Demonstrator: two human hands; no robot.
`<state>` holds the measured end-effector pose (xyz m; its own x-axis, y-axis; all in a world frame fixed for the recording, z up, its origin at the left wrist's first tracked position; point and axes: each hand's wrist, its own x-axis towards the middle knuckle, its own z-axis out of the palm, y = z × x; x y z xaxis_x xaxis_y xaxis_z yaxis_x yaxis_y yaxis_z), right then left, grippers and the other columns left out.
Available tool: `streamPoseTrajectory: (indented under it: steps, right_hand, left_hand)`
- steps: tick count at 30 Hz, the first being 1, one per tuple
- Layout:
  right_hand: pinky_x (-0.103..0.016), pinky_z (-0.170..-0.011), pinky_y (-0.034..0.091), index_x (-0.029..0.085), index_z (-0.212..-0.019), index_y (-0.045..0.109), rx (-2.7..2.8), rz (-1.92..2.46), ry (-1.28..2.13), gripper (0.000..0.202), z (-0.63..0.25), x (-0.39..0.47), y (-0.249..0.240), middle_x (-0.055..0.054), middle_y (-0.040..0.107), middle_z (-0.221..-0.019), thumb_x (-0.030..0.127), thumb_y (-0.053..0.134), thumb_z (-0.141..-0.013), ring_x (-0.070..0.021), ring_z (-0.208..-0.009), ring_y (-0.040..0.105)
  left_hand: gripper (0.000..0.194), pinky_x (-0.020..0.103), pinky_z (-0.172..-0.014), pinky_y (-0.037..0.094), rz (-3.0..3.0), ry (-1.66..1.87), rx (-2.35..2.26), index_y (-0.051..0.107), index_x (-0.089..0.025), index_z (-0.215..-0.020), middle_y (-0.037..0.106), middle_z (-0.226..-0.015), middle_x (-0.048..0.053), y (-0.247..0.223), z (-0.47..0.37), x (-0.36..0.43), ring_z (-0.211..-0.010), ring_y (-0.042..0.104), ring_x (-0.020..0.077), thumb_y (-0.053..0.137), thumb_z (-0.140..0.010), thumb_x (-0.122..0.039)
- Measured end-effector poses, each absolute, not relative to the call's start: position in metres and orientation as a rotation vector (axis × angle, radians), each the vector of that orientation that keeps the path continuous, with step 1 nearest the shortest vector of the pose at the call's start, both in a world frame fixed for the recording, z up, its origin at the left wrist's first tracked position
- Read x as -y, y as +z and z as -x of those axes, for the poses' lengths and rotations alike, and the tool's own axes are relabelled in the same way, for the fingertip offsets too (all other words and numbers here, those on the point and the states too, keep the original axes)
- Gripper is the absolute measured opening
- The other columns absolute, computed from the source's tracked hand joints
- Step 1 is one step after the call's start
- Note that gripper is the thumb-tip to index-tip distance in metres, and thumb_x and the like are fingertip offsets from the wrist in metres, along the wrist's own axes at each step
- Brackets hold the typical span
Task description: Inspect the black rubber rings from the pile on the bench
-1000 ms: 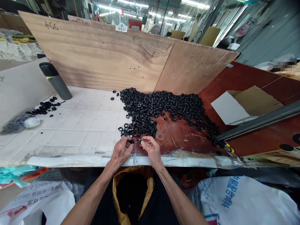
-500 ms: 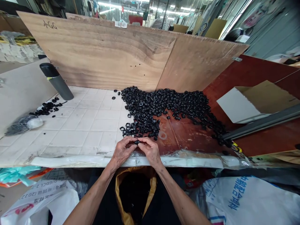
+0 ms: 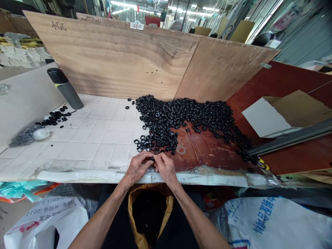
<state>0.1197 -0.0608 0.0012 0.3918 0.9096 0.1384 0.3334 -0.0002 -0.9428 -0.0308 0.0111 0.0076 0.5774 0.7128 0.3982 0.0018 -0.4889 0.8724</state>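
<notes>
My left hand and my right hand meet at the table's front edge, thumbs and fingers pinched together around a small black ring-shaped part. Only a sliver of that part shows between the fingertips. Just beyond my fingers spreads a heap of black ring-shaped parts, many with a nut-like outline. Below my hands, between my forearms, a yellow-brown bag hangs with its mouth wide; its inside is dark, and small dark pieces seem to lie in it.
A grey bottle with a black cap leans at the left, near a loose group of black pieces and a plastic bag of dark pieces. A plywood board walls the back. On the right are a cardboard box and a metal bar.
My right hand's fingers have curled and turned over the small black part, which shows less now. The whole view has shifted slightly.
</notes>
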Motion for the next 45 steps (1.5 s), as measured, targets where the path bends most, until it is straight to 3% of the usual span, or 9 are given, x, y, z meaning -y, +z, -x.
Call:
streamPoseTrajectory:
  steps: [5, 14, 20, 24, 28, 33, 37, 41, 45]
  right_hand:
    - [-0.024, -0.057, 0.038, 0.022, -0.057, 0.053, 1.142, 1.723, 0.333, 0.047, -0.116, 0.058, 0.000, 0.002, 0.053, -0.051, 0.047, 0.057, -0.096, -0.0114, -0.050, 0.045]
    - [-0.025, -0.061, 0.049, 0.019, -0.106, 0.071, 1.143, 1.445, 0.625, 0.026, -0.117, 0.072, 0.007, -0.003, 0.069, -0.079, 0.038, 0.057, -0.096, -0.0154, -0.061, 0.064]
    - [-0.024, -0.054, 0.036, 0.019, -0.057, 0.055, 1.187, 1.639, 0.345, 0.049, -0.117, 0.066, -0.001, 0.004, 0.047, -0.050, 0.045, 0.052, -0.097, -0.0109, -0.050, 0.044]
    - [-0.023, -0.054, 0.039, 0.018, -0.074, 0.065, 1.142, 1.558, 0.427, 0.043, -0.116, 0.069, 0.001, 0.003, 0.055, -0.058, 0.043, 0.043, -0.102, -0.0112, -0.050, 0.047]
    - [-0.024, -0.055, 0.040, 0.019, -0.060, 0.062, 1.209, 1.495, 0.492, 0.049, -0.117, 0.074, 0.004, 0.002, 0.051, -0.052, 0.042, 0.048, -0.101, -0.0117, -0.049, 0.047]
    - [-0.024, -0.060, 0.045, 0.017, -0.095, 0.072, 1.181, 1.446, 0.530, 0.026, -0.119, 0.075, 0.001, 0.000, 0.064, -0.073, 0.040, 0.061, -0.094, -0.0135, -0.061, 0.055]
    - [-0.023, -0.059, 0.045, 0.018, -0.080, 0.068, 1.103, 1.490, 0.486, 0.029, -0.120, 0.074, -0.001, 0.002, 0.058, -0.065, 0.041, 0.060, -0.095, -0.0130, -0.059, 0.052]
    - [-0.026, -0.067, 0.052, 0.019, -0.108, 0.070, 1.220, 1.371, 0.504, 0.025, -0.117, 0.073, -0.001, -0.007, 0.069, -0.100, 0.037, 0.062, -0.093, -0.0176, -0.080, 0.065]
    - [-0.024, -0.060, 0.047, 0.019, -0.083, 0.069, 1.253, 1.518, 0.449, 0.025, -0.110, 0.085, 0.003, -0.001, 0.064, -0.072, 0.036, 0.057, -0.097, -0.0149, -0.062, 0.058]
  left_hand:
    - [0.021, 0.035, -0.092, 0.056, -1.943, 0.922, -0.543, 0.070, -0.020, -0.111, 0.072, -0.106, 0.007, 0.010, 0.030, -0.010, -0.099, 0.069, 0.0194, 0.063, -0.092, -0.017]
    - [0.021, 0.031, -0.083, 0.061, -1.701, 0.907, -0.575, 0.069, -0.018, -0.112, 0.070, -0.110, 0.009, 0.004, 0.028, -0.008, -0.093, 0.072, 0.0190, 0.063, -0.093, -0.023]
    - [0.021, 0.031, -0.087, 0.059, -1.817, 0.905, -0.564, 0.068, -0.019, -0.112, 0.070, -0.107, 0.006, 0.008, 0.031, -0.008, -0.096, 0.070, 0.0178, 0.063, -0.091, -0.018]
    - [0.022, 0.030, -0.086, 0.059, -1.771, 0.913, -0.613, 0.068, -0.019, -0.112, 0.070, -0.109, 0.006, 0.006, 0.031, -0.008, -0.095, 0.071, 0.0172, 0.062, -0.091, -0.017]
    - [0.020, 0.031, -0.085, 0.060, -1.711, 0.956, -0.651, 0.068, -0.018, -0.111, 0.069, -0.111, 0.007, 0.003, 0.030, -0.009, -0.092, 0.071, 0.0171, 0.062, -0.091, -0.020]
    - [0.021, 0.032, -0.088, 0.059, -1.719, 0.947, -0.632, 0.068, -0.019, -0.111, 0.070, -0.112, 0.007, 0.005, 0.031, -0.008, -0.097, 0.071, 0.0182, 0.062, -0.091, -0.019]
    - [0.021, 0.032, -0.087, 0.059, -1.743, 0.929, -0.632, 0.068, -0.019, -0.112, 0.070, -0.109, 0.006, 0.006, 0.032, -0.009, -0.095, 0.070, 0.0182, 0.062, -0.091, -0.020]
    - [0.021, 0.032, -0.087, 0.058, -1.734, 0.920, -0.578, 0.069, -0.019, -0.111, 0.071, -0.106, 0.006, 0.007, 0.034, -0.008, -0.096, 0.070, 0.0190, 0.062, -0.092, -0.021]
    - [0.018, 0.032, -0.088, 0.056, -1.772, 0.907, -0.587, 0.069, -0.019, -0.108, 0.071, -0.103, 0.006, 0.012, 0.039, 0.010, -0.095, 0.069, 0.0190, 0.061, -0.092, -0.021]
